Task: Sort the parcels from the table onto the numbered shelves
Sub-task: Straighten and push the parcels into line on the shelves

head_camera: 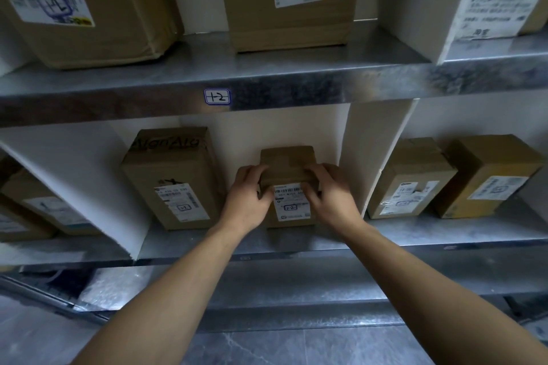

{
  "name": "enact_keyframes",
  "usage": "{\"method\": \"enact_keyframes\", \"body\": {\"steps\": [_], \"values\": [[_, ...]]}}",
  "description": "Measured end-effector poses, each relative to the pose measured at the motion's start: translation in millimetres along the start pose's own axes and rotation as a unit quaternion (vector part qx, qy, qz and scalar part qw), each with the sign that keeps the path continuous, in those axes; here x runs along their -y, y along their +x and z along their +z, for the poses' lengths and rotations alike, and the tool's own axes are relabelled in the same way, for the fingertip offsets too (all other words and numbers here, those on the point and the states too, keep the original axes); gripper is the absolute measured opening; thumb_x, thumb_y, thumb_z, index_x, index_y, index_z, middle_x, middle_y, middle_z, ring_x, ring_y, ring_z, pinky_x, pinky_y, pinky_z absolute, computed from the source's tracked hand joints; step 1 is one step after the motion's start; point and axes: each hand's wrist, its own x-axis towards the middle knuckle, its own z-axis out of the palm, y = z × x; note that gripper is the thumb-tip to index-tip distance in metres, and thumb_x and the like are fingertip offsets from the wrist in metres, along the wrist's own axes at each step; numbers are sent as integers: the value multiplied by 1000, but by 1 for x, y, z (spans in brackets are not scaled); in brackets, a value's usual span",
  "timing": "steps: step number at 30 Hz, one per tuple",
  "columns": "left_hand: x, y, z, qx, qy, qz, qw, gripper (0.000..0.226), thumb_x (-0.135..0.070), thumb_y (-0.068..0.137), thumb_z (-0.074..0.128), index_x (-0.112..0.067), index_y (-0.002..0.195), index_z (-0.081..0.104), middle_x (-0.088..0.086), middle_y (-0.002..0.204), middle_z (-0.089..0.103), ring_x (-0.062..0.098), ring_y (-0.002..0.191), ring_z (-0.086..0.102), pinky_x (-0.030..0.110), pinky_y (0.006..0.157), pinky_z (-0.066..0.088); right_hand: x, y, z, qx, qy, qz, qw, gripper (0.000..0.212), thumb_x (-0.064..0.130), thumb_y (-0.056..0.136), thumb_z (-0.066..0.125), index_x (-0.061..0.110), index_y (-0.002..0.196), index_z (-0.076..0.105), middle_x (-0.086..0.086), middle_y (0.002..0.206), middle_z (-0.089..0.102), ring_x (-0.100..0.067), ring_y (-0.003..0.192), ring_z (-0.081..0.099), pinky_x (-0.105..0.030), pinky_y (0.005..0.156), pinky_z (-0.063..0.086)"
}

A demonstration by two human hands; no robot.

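A small brown cardboard parcel [287,163] with a white label marked 2-2 stands on the lower metal shelf [296,241], in the middle compartment between two white dividers. My left hand [247,197] grips its left side and my right hand [329,197] grips its right side, fingers curled over the front top edge. A taller brown parcel [173,178] with a label stands just left of it in the same compartment. The upper shelf's front edge carries a tag reading 1-2 [217,96].
Above, three parcels sit on the upper shelf [326,80], the middle one [292,0] labelled 1-2. Two brown boxes [409,178] [486,175] fill the right compartment, more boxes [38,210] the left. White dividers [355,157] [89,184] flank the middle compartment. Grey floor lies below.
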Motion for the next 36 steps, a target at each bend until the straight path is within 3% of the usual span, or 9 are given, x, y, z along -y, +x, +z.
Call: {"method": "enact_keyframes", "body": {"steps": [6,10,14,19,31,36], "values": [[-3,0,-3,13,8,3,1000,51,-24,90,66,-16,138,50,9,135,46,23,118,53,18,97,37,3,-1,-5,12,-11,16,1000,44,24,98,61,15,140,51,-13,139,44,-28,120,52,-17,90,35],[-8,-7,-9,-12,2,3,1000,53,-27,89,67,-18,138,49,8,135,47,23,121,50,19,99,34,11,-12,-10,16,-29,29,999,50,29,97,62,20,143,47,-14,148,38,-35,128,50,-35,103,44],[-12,-31,-16,-39,-18,11,999,49,-28,90,65,-19,136,50,4,135,48,21,125,47,24,103,34,23,-35,-14,6,-50,32,998,48,33,98,61,26,143,47,-11,151,38,-35,131,48,-40,107,43],[-20,-67,-26,-12,-7,25,1000,46,-26,93,60,-19,137,49,0,135,47,15,124,45,24,99,34,32,-73,-19,0,-107,9,994,48,33,98,61,18,142,48,-8,144,45,-29,132,45,-41,106,43],[-58,-127,4,68,-22,63,995,42,-27,94,58,-19,135,51,0,136,47,20,128,44,38,105,42,0,-170,-60,-10,-169,105,980,52,43,99,57,20,145,47,-7,143,49,-28,128,48,-42,100,47],[-101,-117,30,105,-29,101,989,42,-27,95,56,-21,137,49,-2,136,45,17,124,45,34,102,41,-23,-169,-102,-52,-154,127,978,52,39,100,58,19,146,45,-7,147,44,-27,130,46,-41,101,45]]}}
